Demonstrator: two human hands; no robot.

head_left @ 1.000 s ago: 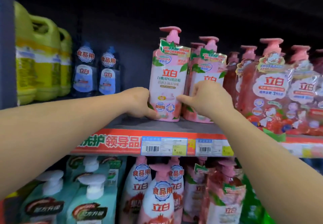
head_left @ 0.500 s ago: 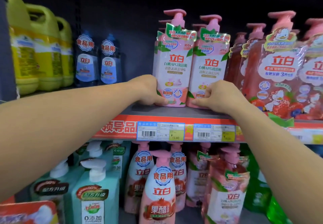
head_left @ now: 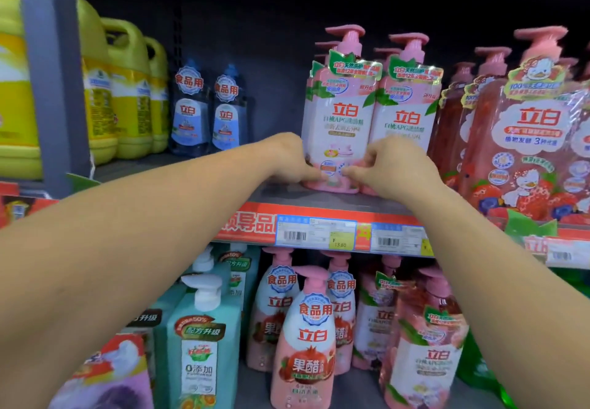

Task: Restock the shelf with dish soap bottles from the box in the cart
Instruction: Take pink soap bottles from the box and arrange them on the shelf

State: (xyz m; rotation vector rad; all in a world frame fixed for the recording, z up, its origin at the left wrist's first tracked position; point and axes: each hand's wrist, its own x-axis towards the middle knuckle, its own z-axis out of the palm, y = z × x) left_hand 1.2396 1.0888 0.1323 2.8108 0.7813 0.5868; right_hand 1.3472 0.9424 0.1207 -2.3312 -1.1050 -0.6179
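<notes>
Two hands meet on the pink bottle (head_left: 338, 127), which stands upright near the shelf (head_left: 319, 201) edge, touching its twin (head_left: 404, 111) on the right. I judge it full and heavy, stiff plastic with a slick wrap, best taken low around the body. My left hand (head_left: 287, 161) and right hand (head_left: 394, 165) pinch its base, fingers curled against the front.
</notes>
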